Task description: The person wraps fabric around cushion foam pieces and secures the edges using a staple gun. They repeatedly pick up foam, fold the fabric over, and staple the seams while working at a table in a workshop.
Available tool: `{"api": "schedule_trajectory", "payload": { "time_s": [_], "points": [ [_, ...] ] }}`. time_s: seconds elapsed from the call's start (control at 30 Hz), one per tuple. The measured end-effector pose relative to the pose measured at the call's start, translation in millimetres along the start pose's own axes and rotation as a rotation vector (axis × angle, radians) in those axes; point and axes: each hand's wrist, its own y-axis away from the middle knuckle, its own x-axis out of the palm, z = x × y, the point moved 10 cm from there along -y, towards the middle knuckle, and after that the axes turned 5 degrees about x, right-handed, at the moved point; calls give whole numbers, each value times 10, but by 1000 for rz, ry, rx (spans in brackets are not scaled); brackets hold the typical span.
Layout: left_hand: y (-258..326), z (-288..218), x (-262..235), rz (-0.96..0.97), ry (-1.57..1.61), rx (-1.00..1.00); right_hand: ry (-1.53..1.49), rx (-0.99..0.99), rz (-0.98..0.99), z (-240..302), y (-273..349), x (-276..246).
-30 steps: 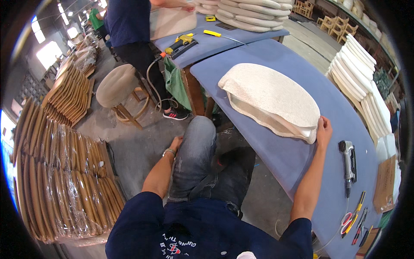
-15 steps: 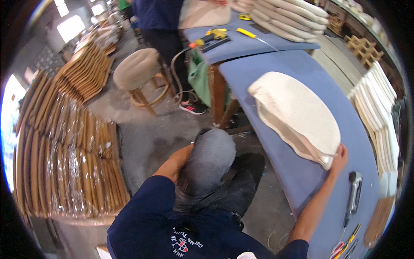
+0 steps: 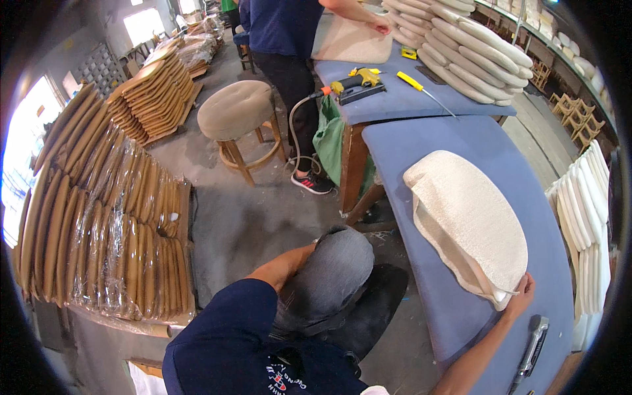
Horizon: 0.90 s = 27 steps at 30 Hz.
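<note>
A cream fabric-covered seat pad (image 3: 467, 220) lies flat on the blue padded table (image 3: 421, 151) to my right. My right hand (image 3: 520, 297) grips the pad's near end at its folded fabric edge. My left forearm reaches along my raised knee in grey trousers (image 3: 329, 270). The knee hides my left hand, so its fingers cannot be seen. A dark metal hand tool (image 3: 532, 345) lies on the table just beyond my right hand.
A round padded stool (image 3: 237, 112) stands on the concrete floor ahead. Wrapped curved wooden boards (image 3: 125, 230) are stacked at my left. Another person (image 3: 283, 39) works at the far table beside a yellow air tool (image 3: 355, 82), a screwdriver (image 3: 415, 80) and stacked pads (image 3: 461, 46). White foam pieces (image 3: 586, 204) line the right edge.
My view has swung so the table sits further right. My right hand stays on the pad's near end. My left hand has slipped from the knee's top to behind it.
</note>
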Motion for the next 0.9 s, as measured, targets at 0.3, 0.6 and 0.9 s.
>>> {"api": "schedule_trajectory", "payload": {
  "time_s": [0.3,0.6,0.9],
  "points": [
    [-85,-129,41,24,4,13,10,7,8,-37,-3,-14],
    [6,-67,25,18,22,-2,28,-15,18,-28,-16,3],
    [31,-123,36,8,37,1,33,-5,19,-66,-63,9]
  ]
}}
